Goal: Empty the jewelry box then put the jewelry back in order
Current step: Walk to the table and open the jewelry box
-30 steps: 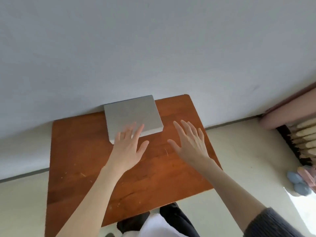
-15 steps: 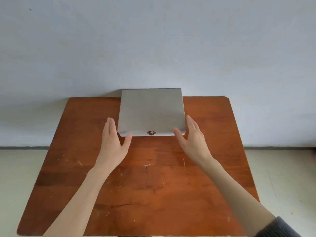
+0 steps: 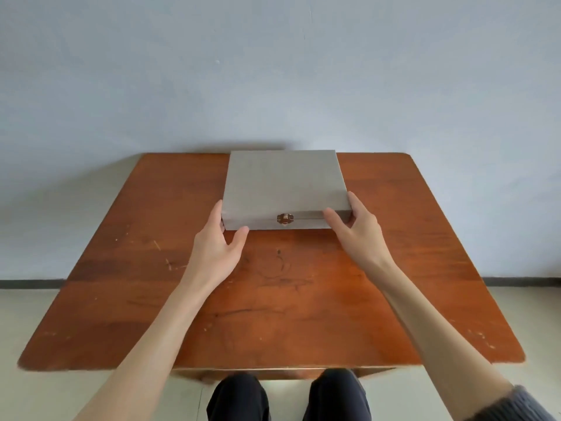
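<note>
A flat grey jewelry box (image 3: pixel 283 180) lies closed at the back middle of the wooden table (image 3: pixel 151 268), against the wall. A small brass clasp (image 3: pixel 284 218) sits fastened on its front face. My left hand (image 3: pixel 217 247) grips the box's front left corner, thumb on the front face and fingers along the left side. My right hand (image 3: pixel 355 229) holds the front right corner the same way. The lid hides whatever is inside.
The table's reddish top is scratched and bare apart from the box. A pale wall (image 3: pixel 273 71) rises right behind it. My knees in dark trousers (image 3: pixel 239 399) show under the near edge. Light floor lies on both sides.
Both hands have moved forward from hovering in front of the box to gripping its two front corners. The camera view has levelled and centred on the table.
</note>
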